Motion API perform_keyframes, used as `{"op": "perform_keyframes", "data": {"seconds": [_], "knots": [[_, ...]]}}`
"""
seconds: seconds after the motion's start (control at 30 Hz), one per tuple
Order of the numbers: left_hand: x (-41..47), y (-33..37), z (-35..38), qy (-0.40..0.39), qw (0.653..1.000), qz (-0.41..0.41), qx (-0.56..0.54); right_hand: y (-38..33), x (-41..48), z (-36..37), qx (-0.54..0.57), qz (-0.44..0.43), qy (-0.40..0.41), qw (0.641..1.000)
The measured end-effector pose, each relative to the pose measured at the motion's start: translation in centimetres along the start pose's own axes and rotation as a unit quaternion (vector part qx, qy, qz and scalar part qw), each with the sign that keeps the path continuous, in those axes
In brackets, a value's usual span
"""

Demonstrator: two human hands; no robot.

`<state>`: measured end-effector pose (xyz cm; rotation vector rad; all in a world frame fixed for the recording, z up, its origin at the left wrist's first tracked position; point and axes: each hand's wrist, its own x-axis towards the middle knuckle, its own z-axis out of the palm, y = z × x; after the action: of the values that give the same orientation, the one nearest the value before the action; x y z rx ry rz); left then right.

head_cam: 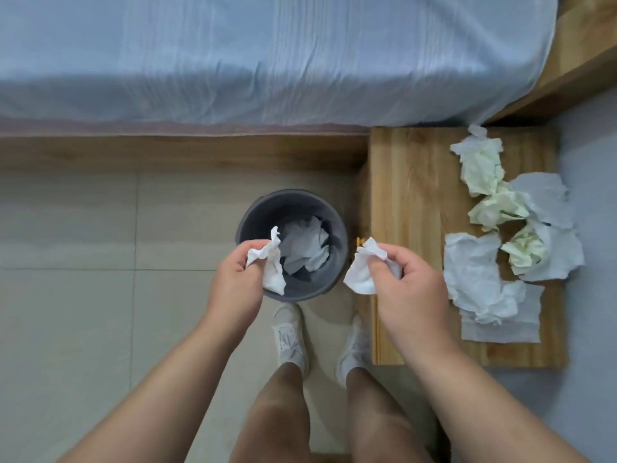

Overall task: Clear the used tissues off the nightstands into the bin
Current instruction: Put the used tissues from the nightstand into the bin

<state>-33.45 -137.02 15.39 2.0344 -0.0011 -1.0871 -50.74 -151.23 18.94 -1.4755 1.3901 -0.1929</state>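
The left hand [233, 285] holds a crumpled white tissue [272, 269] over the near rim of the grey bin [247, 218], its fingers [250, 246] pinched round it; the right hand [409, 289] grips a second tissue [360, 275] between the bin and the wooden tabletop [410, 182], fingers curled on it; more crumpled tissues [477, 275] lie on that tabletop; discarded tissues [302, 248] sit inside the bin.
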Motion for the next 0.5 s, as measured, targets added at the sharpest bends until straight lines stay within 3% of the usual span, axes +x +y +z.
{"op": "perform_keyframes", "data": {"seconds": [0.3, 0.5], "knots": [[4.6, -6.2, -1.6, 0.042, 0.994, -0.080, -0.063, 3.3, 4.7, 8.1, 0.002, 0.038, -0.038, 0.999], [9.4, -10.2, 0.5, 0.041, 0.991, -0.088, -0.097, 7.4, 8.2, 12.9, -0.034, 0.075, -0.031, 0.996]]}}
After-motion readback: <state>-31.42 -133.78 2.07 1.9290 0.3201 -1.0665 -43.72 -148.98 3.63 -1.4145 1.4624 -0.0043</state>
